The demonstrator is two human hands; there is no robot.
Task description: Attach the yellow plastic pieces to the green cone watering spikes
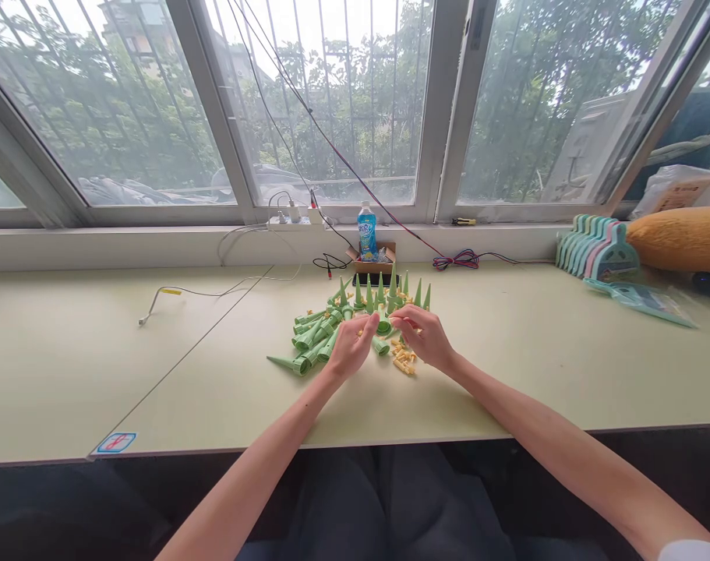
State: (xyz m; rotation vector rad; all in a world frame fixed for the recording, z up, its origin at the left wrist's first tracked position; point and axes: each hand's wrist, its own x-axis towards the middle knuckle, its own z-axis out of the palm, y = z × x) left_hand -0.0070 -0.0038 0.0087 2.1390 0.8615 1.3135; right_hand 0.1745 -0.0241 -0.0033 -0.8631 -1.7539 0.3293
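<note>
My 2 forearms stretch over the pale worktop [542,335], and my left grip [353,344] and right grip [423,333] come close together with a narrow gap between them. My left fingers are curled with the thumb uppermost; I cannot tell whether they grasp anything. On my right, thumb and forefinger nearly meet, and I cannot tell if something small is pinched there. A green piece [383,322] shows in the gap between my 2 hands, though whether I touch it is unclear.

Just beyond my fingers, pointed green cones [358,291] stand upright in a loose row on the worktop. To the left lies a heap of green cones [315,333] on their sides, some with open ends toward me, partly hidden by my left hand. A short green tube [380,346] lies between my wrists, and just beside it, below my right hand, is a small cluster of yellow pieces [404,360].

Past the upright cones lies a flat black object [376,279], then a cardboard box [383,266] with a blue bottle [367,232] standing in it. Well to the right is a row of pastel plastic pieces [594,248].
</note>
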